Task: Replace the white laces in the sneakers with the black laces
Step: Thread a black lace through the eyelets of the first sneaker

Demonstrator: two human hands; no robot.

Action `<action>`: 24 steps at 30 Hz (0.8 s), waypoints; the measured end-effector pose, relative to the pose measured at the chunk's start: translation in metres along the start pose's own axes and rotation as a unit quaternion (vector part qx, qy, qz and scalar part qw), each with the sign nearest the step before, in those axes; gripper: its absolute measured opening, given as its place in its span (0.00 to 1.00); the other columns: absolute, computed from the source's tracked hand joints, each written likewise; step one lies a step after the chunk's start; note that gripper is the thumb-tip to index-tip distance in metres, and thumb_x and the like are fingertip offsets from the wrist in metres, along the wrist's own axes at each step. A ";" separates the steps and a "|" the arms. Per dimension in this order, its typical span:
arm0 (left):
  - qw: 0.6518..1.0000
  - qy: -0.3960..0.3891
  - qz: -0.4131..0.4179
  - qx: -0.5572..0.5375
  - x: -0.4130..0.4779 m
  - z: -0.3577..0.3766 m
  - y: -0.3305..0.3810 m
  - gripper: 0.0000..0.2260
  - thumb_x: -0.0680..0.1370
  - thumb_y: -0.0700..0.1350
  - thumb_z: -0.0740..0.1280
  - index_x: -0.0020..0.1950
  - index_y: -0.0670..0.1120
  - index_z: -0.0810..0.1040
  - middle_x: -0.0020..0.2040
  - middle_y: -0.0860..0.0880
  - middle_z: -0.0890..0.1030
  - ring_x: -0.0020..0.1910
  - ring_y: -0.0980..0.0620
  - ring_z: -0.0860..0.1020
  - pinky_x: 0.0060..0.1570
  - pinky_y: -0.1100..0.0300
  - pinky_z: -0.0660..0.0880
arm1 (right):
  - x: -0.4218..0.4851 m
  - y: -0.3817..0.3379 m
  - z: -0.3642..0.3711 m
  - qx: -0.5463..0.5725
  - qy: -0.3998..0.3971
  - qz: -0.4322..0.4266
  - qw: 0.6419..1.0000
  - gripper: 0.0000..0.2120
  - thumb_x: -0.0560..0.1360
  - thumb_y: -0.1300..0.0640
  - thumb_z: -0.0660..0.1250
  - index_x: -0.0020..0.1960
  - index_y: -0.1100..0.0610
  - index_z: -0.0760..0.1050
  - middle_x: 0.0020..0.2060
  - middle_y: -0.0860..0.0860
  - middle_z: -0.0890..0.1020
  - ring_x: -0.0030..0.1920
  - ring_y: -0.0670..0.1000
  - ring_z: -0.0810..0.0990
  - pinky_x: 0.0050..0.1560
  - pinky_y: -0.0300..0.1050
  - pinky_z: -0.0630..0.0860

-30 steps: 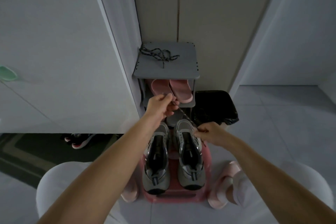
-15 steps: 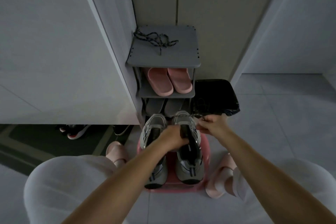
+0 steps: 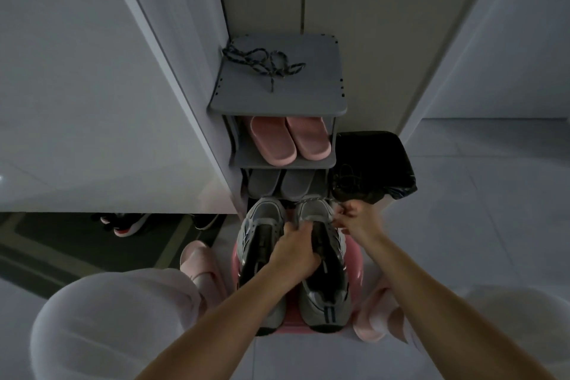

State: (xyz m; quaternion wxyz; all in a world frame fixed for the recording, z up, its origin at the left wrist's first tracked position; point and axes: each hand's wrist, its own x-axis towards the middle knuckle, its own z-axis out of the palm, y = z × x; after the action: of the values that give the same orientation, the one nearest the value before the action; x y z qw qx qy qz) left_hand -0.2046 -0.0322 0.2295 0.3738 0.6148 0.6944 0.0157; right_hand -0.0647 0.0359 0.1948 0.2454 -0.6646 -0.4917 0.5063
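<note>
Two grey sneakers stand side by side on a pink stool [image 3: 354,265] between my knees: the left sneaker [image 3: 259,225] and the right sneaker [image 3: 327,296]. My left hand [image 3: 296,251] presses down on the tongue of the right sneaker and grips it. My right hand [image 3: 354,222] pinches a thin pale lace [image 3: 313,200] at the far eyelets of that shoe, near the toe. The black laces [image 3: 265,63] lie in a loose tangle on top of the grey shoe rack [image 3: 308,92], out of both hands. The left sneaker's opening shows no lace that I can make out.
The rack holds pink slippers [image 3: 288,140] and grey slippers [image 3: 280,183] on lower shelves. A bin lined with a black bag [image 3: 370,170] stands to its right. Dark shoes [image 3: 129,222] sit under the white panel at left. My feet wear pink slippers [image 3: 200,268].
My left hand came down from holding the lace up high and now rests on the right sneaker. My right hand shifted slightly toward the toe eyelets.
</note>
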 end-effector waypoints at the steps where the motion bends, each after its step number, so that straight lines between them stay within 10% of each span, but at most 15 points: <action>1: 1.000 0.004 0.001 0.010 0.003 0.002 0.001 0.23 0.76 0.45 0.64 0.70 0.47 0.63 0.64 0.42 0.63 0.62 0.38 0.70 0.61 0.51 0.71 | 0.001 0.001 0.000 -0.012 0.001 -0.002 1.000 0.12 0.72 0.66 0.69 0.36 0.53 0.73 0.30 0.48 0.81 0.35 0.50 0.81 0.36 0.42 0.75; 24: 0.986 0.097 -0.129 -0.026 0.050 0.017 0.018 0.13 0.77 0.44 0.61 0.61 0.49 0.78 0.66 0.46 0.62 0.64 0.44 0.65 0.59 0.53 0.72 | -0.001 0.009 0.023 -0.084 0.003 0.004 0.996 0.12 0.70 0.50 0.72 0.33 0.52 0.73 0.29 0.49 0.75 0.35 0.50 0.74 0.38 0.46 0.70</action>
State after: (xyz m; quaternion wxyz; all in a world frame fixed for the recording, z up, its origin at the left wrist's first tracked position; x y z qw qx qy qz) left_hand -0.1790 0.0082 0.2009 0.3189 0.5056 0.8004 0.0449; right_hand -0.0823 0.0275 0.1796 0.1881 -0.6865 -0.5290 0.4620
